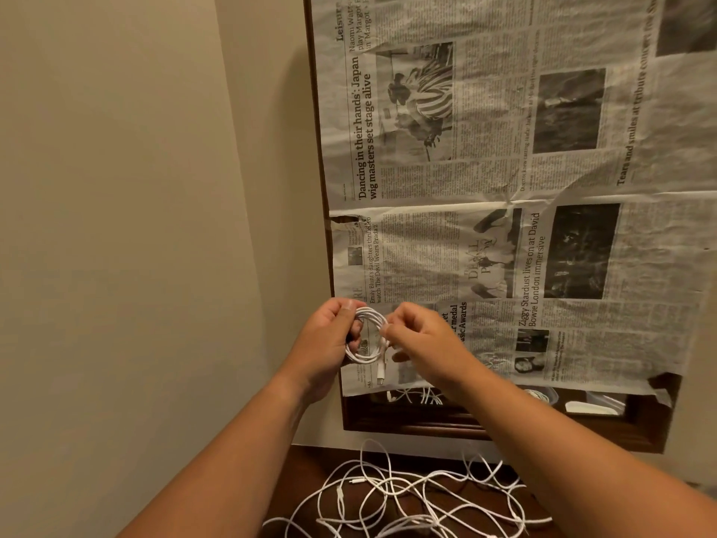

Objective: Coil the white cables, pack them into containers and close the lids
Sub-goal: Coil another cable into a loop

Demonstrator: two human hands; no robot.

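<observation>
Left hand [333, 337] grips a near-finished coil [368, 324]; right hand [421, 337] pinches its end. Tangled cables [388, 495] lie on the desk [306, 465], not yet coiled.

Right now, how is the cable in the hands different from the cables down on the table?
The held cable is wound into a small ring; the table cables sprawl in a loose tangle. The held cable is in the air, pinched by the left hand and right hand; the table cables lie untouched. Both are thin and white.
</observation>
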